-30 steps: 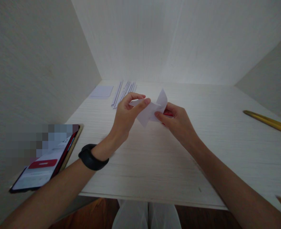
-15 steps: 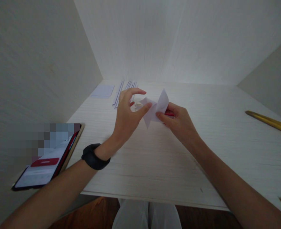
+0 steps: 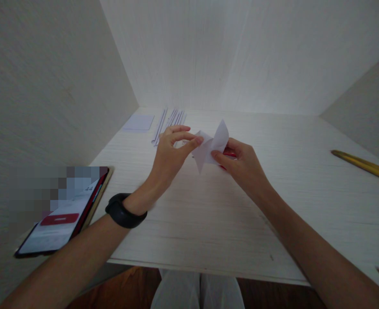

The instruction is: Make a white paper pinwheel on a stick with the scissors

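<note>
A small folded white paper piece (image 3: 212,146) is held up above the white desk (image 3: 208,214), between both hands. My left hand (image 3: 171,156), with a black watch on its wrist, pinches the paper's left flap between thumb and fingertips. My right hand (image 3: 241,165) grips the paper's right side; a red object (image 3: 229,154), mostly hidden, shows under its fingers.
A phone (image 3: 60,219) with a lit screen leans at the desk's left edge. Several folded paper strips (image 3: 170,122) and a flat pale sheet (image 3: 138,122) lie at the back left. A yellow ruler (image 3: 363,165) lies at the right. Walls close in the desk on three sides.
My left hand opened its fingers half a second ago and has closed again into a pinch on the paper's left flap. The right hand has barely moved.
</note>
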`<state>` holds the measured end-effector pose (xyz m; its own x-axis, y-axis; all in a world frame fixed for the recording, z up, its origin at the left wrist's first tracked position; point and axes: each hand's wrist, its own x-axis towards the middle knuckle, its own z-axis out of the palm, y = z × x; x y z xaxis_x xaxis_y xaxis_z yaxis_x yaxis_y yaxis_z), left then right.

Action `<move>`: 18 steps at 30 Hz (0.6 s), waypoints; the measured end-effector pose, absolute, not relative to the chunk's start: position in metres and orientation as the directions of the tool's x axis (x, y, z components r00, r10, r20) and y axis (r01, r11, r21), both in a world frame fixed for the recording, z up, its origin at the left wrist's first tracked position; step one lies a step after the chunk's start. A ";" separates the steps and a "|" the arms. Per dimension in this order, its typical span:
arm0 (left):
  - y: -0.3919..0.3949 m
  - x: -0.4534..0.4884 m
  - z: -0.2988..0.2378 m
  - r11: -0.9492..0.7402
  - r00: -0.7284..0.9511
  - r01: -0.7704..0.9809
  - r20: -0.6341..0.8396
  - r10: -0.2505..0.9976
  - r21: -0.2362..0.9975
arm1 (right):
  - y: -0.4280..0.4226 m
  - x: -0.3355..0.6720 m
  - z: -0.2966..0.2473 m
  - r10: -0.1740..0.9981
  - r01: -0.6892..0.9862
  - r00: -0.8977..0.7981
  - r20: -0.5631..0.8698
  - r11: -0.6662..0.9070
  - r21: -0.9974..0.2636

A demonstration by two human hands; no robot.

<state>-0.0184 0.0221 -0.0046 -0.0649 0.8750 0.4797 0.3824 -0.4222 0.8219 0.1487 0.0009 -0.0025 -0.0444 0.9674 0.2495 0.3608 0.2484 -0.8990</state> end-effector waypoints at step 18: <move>0.017 -0.017 -0.002 -0.500 -0.014 0.343 0.537 0.844 0.795 | 0.003 0.149 -0.004 0.971 0.275 -0.065 0.230 0.239 -0.931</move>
